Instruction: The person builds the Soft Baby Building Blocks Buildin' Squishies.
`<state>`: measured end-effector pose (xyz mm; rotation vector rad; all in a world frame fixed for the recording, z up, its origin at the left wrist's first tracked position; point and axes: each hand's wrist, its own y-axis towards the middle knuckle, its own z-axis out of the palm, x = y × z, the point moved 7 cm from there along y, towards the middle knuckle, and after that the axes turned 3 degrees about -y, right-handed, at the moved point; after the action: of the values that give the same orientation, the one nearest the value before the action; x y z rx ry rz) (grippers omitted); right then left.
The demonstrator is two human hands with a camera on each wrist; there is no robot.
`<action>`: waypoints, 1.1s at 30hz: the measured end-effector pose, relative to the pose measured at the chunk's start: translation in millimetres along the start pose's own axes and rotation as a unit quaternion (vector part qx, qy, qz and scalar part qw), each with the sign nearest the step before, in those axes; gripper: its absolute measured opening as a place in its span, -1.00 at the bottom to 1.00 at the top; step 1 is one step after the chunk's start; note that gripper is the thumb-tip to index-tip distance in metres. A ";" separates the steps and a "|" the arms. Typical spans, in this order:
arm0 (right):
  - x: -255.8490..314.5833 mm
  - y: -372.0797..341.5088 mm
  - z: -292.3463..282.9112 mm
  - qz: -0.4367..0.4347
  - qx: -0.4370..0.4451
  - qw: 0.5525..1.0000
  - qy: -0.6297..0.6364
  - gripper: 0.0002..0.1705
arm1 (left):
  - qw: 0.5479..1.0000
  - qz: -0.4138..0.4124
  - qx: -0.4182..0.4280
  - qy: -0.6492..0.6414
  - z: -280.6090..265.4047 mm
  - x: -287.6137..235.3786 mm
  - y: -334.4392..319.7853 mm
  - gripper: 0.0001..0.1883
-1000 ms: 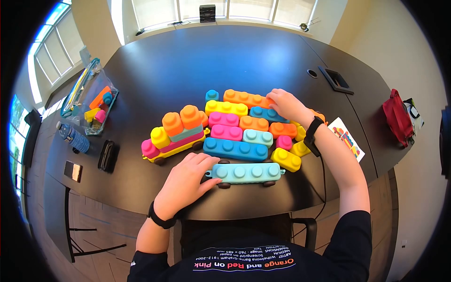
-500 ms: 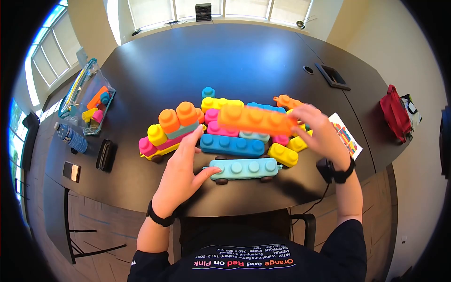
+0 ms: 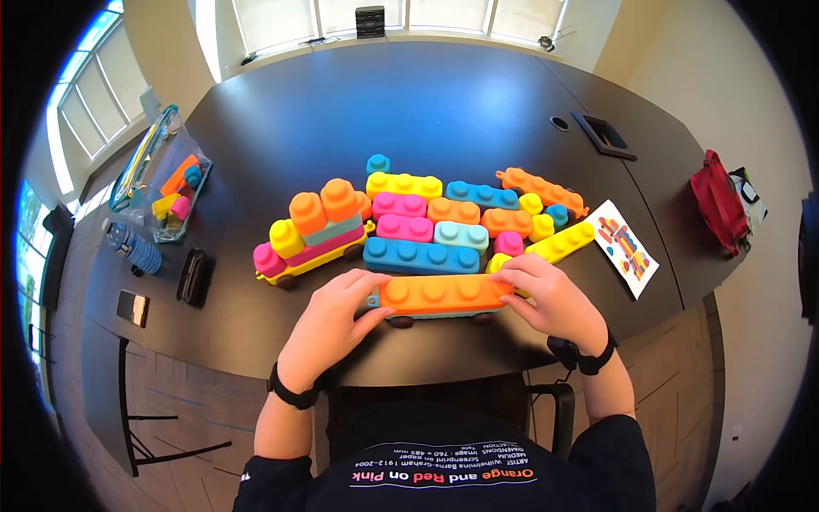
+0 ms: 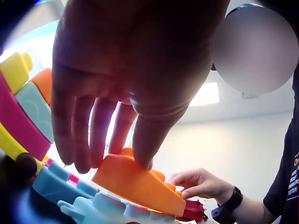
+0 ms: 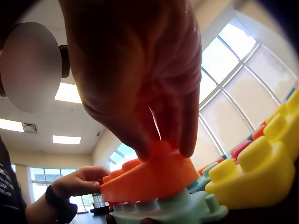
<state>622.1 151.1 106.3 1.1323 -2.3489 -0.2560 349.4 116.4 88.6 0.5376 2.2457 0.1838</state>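
Observation:
Both hands hold a long orange block [image 3: 439, 293] by its ends, over a light blue wheeled base [image 4: 84, 210]. My left hand [image 3: 337, 307] pinches the left end between thumb and fingers, and my right hand [image 3: 559, 303] pinches the right end. In the right wrist view, studs of the base [image 5: 170, 205] show just beneath the slightly tilted block [image 5: 152, 182]. From the head view, the block hides most of the base, leaving its wheels visible. Just beyond lies a long blue block [image 3: 421, 255]; a long yellow block [image 3: 563, 242] lies beyond my right hand.
A stacked block car [image 3: 311, 215] stands at the left. Behind the blue block lie rows of coloured blocks [image 3: 399, 205] and an orange wheeled base [image 3: 542, 188]. A picture sheet [image 3: 631, 264] lies right; a clear bag [image 3: 149, 200], water bottle [image 3: 132, 247] and black case [image 3: 192, 277] are left.
My right hand has brought the long orange block from the back row toward me, over the light blue base. My left hand has moved from the base to the block's left end.

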 end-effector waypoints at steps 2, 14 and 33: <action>-0.2 0.2 3.5 0.008 0.003 1.000 0.003 -0.66 | 1.000 0.002 0.001 0.009 2.9 3.3 -0.2 -0.60; -6.2 -4.5 9.3 0.017 -0.030 0.999 0.028 -0.66 | 1.000 -0.014 -0.015 0.018 6.9 11.4 1.5 -0.62; -8.2 -8.5 9.5 0.051 -0.051 0.997 -0.006 -0.66 | 0.996 -0.001 0.000 0.092 2.1 5.9 7.0 -0.63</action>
<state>627.1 151.5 91.9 0.9634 -2.3668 -0.3436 349.7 125.2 85.3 0.5368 2.4252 0.2397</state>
